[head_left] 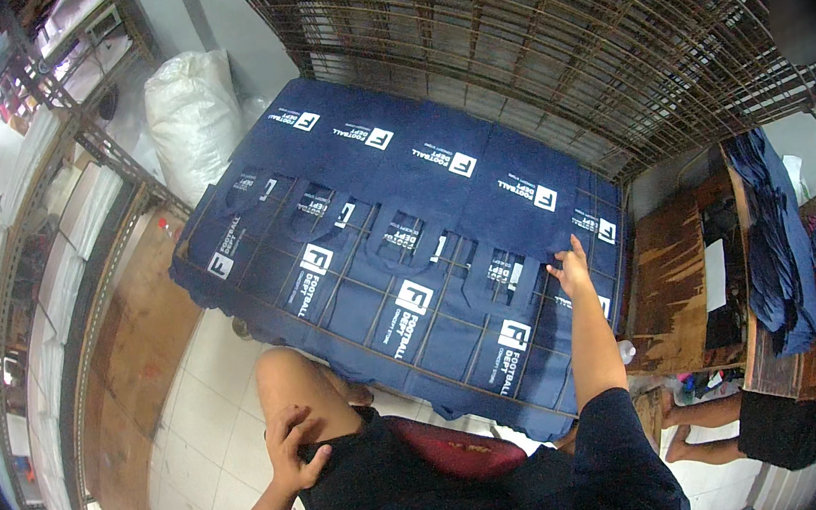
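Navy cloth bags (438, 206) with white prints lie in rows, overlapping, across a wide wire rack (379, 352) in front of me. Curved strap-like bands and small white labels show in the middle row. My right hand (571, 269) reaches out to the right side of the rack. Its thumb and fingers are closed on the lower edge of a navy cloth bag (524, 216) in the far row. My left hand (295, 441) rests on my bare left thigh, with its fingers apart and nothing in it.
Upright wire racks (504, 32) stand stacked behind the bags. A stuffed white sack (194, 118) sits at the far left, near metal shelving (113, 228). On the right, a wooden bench (672, 275) and piled navy cloth (777, 243) stand by another person's legs (705, 433).
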### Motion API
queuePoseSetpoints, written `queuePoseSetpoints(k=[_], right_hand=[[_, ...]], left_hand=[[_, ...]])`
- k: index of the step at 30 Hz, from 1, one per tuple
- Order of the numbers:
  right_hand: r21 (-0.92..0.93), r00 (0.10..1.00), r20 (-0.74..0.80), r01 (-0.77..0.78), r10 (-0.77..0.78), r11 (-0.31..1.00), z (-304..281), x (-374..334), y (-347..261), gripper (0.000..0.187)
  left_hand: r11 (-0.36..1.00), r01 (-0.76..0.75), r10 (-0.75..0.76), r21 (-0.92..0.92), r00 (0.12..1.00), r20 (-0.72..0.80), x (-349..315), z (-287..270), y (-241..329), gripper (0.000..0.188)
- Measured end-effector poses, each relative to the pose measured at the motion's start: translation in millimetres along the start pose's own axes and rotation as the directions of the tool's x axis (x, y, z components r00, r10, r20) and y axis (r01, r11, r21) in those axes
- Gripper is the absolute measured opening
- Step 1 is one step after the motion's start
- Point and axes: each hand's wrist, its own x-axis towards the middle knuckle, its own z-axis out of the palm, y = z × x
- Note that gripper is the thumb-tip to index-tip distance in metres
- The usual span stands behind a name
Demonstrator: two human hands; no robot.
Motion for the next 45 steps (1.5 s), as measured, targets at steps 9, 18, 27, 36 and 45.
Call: queuePoseSetpoints(k=[9, 18, 27, 36, 45], right_hand=[[-0.057, 1.0, 0.011, 0.001, 0.0, 0.998, 9, -9, -8, 0.074], [-0.721, 0.825, -0.273, 0.166, -0.495, 0.673, -12, -10, 7, 0.068], [-0.579, 0.411, -0.114, 0.712, -0.904, 0.397, -107, -185, -109, 0.031], [-0.94, -0.179, -0.328, -0.036, -0.928, 0.339, -337, -256, -274, 0.041], [-0.483, 0.125, -0.863, 0.081, -0.489, 0.872, -463, -196, -292, 0.04]], left_hand=[[1.0, 0.01, -0.01, 0.002, 1.0, 0.005, 0, 1, 0, 0.044], [1.0, 0.004, -0.004, -0.019, 1.0, 0.012, 3, 3, 2, 0.045], [0.94, 0.045, -0.072, 0.338, 0.995, 0.068, 6, 25, 20, 0.041], [0.905, -0.007, -0.001, 0.425, 1.0, 0.018, 7, 44, 14, 0.048], [0.919, -0.016, 0.011, 0.394, 1.0, 0.015, -2, 33, 21, 0.042]])
